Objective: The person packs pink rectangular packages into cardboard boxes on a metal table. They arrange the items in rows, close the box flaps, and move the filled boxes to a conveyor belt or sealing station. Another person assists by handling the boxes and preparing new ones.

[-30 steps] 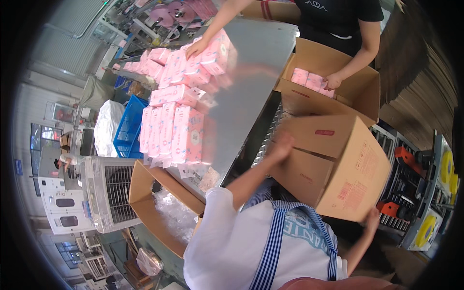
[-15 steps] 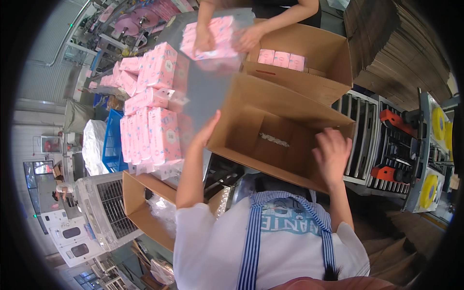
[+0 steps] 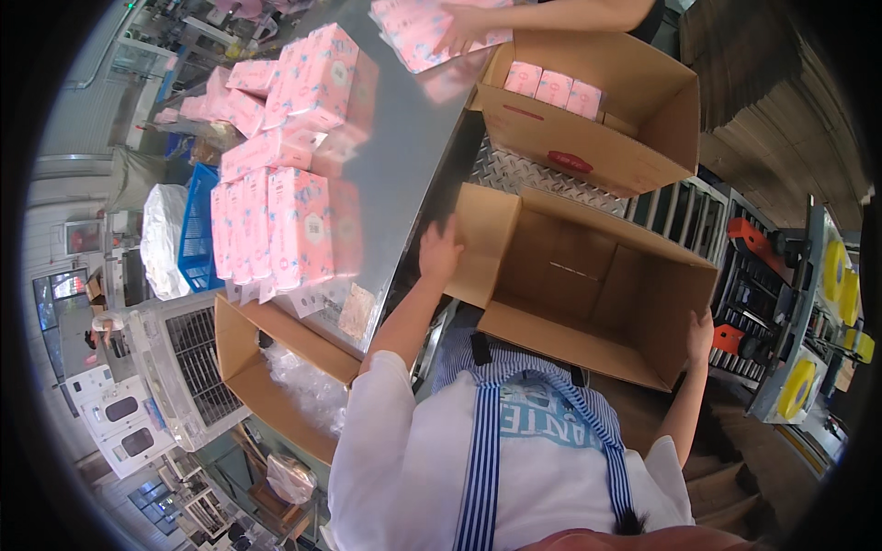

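An open cardboard box (image 3: 570, 335) stands in front of me with no packs visible inside and its left flap (image 3: 482, 243) folded outward. My left hand (image 3: 441, 250) is at the outer edge of that flap, fingers spread; whether it touches the cardboard I cannot tell. Against the right outer side of the box rests my right hand (image 3: 700, 338), its fingers stretched along the wall and partly hidden. To the left, pink tissue packs (image 3: 303, 230) are stacked on a grey metal table (image 3: 390, 174).
Behind my box, a second carton (image 3: 597, 138) holds three pink packs. A co-worker's hand (image 3: 464, 28) lies on a pink bundle (image 3: 413, 37). A roller conveyor (image 3: 684, 207) runs to the right. Lower left stands a carton (image 3: 248, 363) with clear plastic.
My box has shifted right and nearer me, its left flap now out. My right hand has gone from over its inside to its outer right side. The co-worker's bundle has moved farther away.
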Demonstrator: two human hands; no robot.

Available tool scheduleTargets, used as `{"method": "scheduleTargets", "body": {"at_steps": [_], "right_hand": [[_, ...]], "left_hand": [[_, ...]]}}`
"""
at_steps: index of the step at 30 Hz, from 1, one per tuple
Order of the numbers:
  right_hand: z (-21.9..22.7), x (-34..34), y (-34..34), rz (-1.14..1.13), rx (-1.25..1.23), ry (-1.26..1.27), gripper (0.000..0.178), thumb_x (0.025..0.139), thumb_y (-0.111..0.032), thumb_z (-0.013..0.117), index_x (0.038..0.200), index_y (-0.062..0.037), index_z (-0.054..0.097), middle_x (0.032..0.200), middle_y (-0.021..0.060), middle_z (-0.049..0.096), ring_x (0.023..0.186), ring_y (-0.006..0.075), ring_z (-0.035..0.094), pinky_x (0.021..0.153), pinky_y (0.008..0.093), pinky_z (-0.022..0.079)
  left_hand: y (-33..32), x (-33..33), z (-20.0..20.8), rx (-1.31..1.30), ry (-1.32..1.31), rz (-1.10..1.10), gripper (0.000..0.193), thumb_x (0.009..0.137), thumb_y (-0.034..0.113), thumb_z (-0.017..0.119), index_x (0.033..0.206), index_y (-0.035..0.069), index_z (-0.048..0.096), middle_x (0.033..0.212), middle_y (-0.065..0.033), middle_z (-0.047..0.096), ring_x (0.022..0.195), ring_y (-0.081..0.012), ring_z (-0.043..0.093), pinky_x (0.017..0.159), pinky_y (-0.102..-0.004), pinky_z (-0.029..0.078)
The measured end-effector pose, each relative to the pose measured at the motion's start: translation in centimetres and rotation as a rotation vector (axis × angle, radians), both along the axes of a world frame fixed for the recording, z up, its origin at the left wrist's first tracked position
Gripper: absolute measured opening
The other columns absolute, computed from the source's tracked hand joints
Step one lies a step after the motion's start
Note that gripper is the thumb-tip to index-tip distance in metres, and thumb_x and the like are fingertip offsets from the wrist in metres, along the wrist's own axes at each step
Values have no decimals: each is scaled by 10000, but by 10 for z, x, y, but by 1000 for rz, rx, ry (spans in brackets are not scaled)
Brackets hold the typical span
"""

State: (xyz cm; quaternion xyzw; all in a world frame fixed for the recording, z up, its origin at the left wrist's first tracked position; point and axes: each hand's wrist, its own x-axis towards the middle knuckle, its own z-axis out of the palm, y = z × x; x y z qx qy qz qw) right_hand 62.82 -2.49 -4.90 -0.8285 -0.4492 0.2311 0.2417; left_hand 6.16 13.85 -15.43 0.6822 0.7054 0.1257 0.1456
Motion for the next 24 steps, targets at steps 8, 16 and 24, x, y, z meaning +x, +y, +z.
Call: {"method": "scheduleTargets", "body": {"at_steps": [8, 16, 24], "right_hand": [[11, -120, 54, 243, -162, -137, 420, 906, -261, 551, 1213, 9, 454, 1013, 278, 619, 966, 451, 578, 794, 486, 477], [112, -352, 238, 630, 353, -416, 481, 765, -31, 629, 1234, -32, 525, 1147, 180, 567, 1071, 356, 531, 928, 406, 428], [78, -712, 404, 1048, 713, -483, 228, 774, -213, 638, 978, -114, 652, 969, 78, 563, 937, 259, 534, 802, 424, 413]], "left_hand": [[46, -28, 104, -424, -165, -394, 277, 849, 235, 607, 1050, 49, 649, 1138, -130, 601, 1053, -326, 566, 897, -422, 474], [27, -239, 196, 62, 125, -34, 463, 820, 281, 635, 1264, 167, 567, 1456, -61, 368, 1353, -308, 301, 1073, -546, 250], [13, -269, 184, 85, 125, 45, 572, 841, 399, 586, 1367, 208, 467, 1513, -39, 278, 1397, -258, 235, 1098, -546, 148]]}}
